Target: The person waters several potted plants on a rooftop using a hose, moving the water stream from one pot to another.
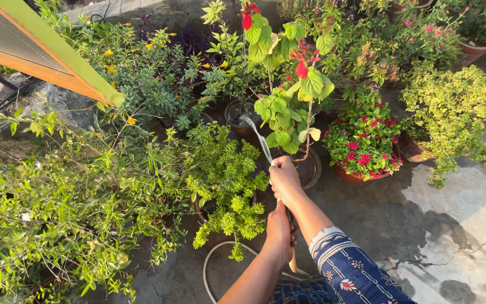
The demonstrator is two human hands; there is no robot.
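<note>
My right hand (pixel 284 181) grips the end of a pale hose (pixel 292 260), thumb over the nozzle. A thin stream of water (pixel 259 138) arcs up and left from it toward a clay pot (pixel 237 115) among the plants. My left hand (pixel 280 229) holds the same hose lower down, just behind the right hand. The hose loops on the concrete floor (pixel 445 225) below my arms. My right forearm wears a blue patterned sleeve (pixel 349 270).
Potted plants crowd the area: a red-flowered pot (pixel 362 141), a tall plant with red and green leaves (pixel 293 84), yellow-green bushes (pixel 457 107), a leafy shrub (pixel 68 208) at left. An orange and green board (pixel 35 45) slants at top left. Wet patches mark the concrete.
</note>
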